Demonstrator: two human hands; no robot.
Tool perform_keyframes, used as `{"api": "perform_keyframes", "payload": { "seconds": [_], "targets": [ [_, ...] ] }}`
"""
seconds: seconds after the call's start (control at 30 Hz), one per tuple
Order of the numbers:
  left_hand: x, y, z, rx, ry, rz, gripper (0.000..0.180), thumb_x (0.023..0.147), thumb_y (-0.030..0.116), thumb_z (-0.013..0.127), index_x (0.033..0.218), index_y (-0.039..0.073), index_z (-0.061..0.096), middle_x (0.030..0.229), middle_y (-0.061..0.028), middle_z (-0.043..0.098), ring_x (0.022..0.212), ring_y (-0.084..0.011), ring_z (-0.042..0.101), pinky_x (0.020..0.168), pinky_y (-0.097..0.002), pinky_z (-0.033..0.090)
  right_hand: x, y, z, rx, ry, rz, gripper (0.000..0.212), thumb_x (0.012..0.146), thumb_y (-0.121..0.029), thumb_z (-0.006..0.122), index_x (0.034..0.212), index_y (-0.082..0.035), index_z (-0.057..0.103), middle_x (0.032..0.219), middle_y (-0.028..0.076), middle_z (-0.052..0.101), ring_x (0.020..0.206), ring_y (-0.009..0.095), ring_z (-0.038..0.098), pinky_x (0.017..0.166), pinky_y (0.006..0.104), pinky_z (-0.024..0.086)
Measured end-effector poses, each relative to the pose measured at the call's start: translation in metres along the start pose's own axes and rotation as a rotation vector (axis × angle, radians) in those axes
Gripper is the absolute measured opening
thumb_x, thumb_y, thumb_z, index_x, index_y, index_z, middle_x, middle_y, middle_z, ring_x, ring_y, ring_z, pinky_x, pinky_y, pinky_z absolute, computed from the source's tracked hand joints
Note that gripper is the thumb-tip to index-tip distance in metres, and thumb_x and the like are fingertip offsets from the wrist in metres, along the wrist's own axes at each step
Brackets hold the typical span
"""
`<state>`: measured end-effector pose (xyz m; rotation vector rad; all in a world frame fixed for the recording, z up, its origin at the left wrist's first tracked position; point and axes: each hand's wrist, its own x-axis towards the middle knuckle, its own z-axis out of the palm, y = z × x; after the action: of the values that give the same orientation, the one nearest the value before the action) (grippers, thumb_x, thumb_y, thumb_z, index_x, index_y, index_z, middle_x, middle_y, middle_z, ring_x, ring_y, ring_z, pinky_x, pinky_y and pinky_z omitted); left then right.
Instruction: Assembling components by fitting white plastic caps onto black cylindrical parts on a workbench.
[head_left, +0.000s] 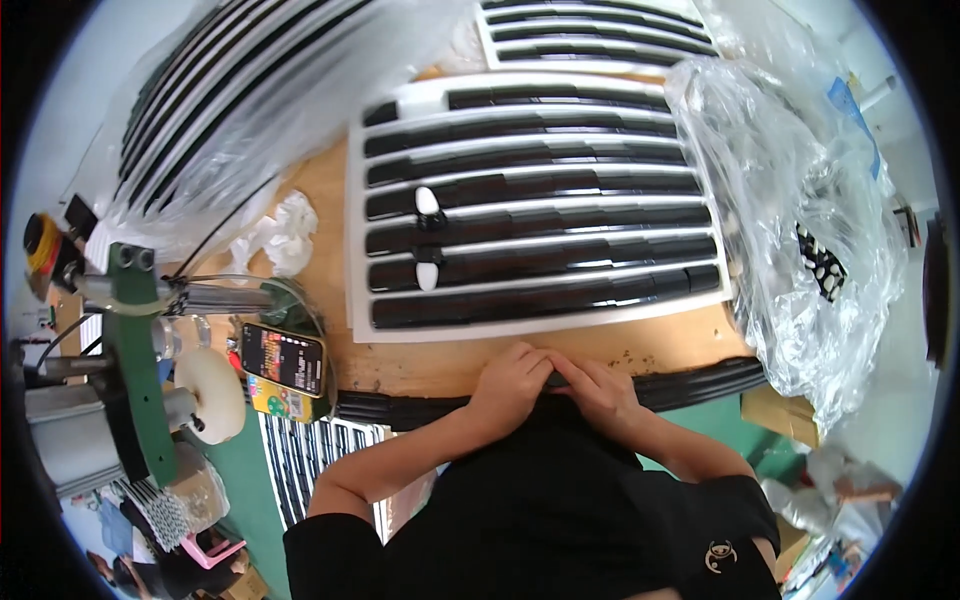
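Observation:
My left hand (515, 383) and my right hand (597, 393) meet at the table's near edge, fingertips together. Both have curled, closed fingers; a small dark spot shows between them, but I cannot make out what they hold. Just beyond them lies a white foam tray (480, 333) with rows of glossy black pieces (540, 308). On those rows rest two small black parts with white ends, one above (427, 202) and one below (427, 273). A black padded strip (700, 384) runs along the table edge on both sides of my hands.
At left stands a green-framed machine (140, 370) with a white wheel (212, 395). A phone (284, 358) leans on a yellow box (275, 398). Crumpled tissue (290, 235) lies behind it. Clear plastic (800, 220) heaps at right; another tray (600, 62) lies at the back.

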<state>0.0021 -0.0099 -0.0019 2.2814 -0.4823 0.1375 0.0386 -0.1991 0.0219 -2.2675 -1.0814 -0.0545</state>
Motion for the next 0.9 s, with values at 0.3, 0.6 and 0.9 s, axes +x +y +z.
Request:
{"api": "perform_keyframes", "payload": {
  "seconds": [0.3,0.6,0.9],
  "targets": [
    [-0.006,0.012,-0.082,-0.311,0.33,-0.267,0.057,0.08,0.007,0.074,0.133,0.002,0.051,0.123,-0.013,0.058,0.098,-0.0245,0.059,0.088,-0.0339,0.049,0.167,0.008,-0.044,0.302,0.262,0.032,0.035,0.09,-0.011,0.064,0.122,0.0,0.056,0.104,0.018,0.065,0.079,0.027,0.067,0.069,0.0327,0.053],
    [-0.04,-0.007,-0.086,-0.121,0.492,-0.415,0.023,0.082,0.004,0.07,0.105,0.002,0.068,0.098,-0.0145,0.068,0.09,-0.0319,0.065,0.078,-0.037,0.053,0.368,0.064,0.046,-0.718,0.241,-0.575,0.015,0.084,-0.017,0.062,0.093,-0.007,0.056,0.067,0.005,0.057,0.063,0.022,0.061,0.056,0.0312,0.048],
    [-0.021,-0.03,-0.112,-0.026,0.567,-0.384,0.022,0.081,0.001,0.069,0.103,0.002,0.068,0.098,-0.0131,0.068,0.089,-0.0307,0.064,0.078,-0.0354,0.052,0.352,0.067,0.094,-0.993,-0.048,-0.436,0.03,0.076,-0.012,0.059,0.102,0.004,0.061,0.087,0.01,0.057,0.082,0.022,0.06,0.059,0.0274,0.054]
  ]
}}
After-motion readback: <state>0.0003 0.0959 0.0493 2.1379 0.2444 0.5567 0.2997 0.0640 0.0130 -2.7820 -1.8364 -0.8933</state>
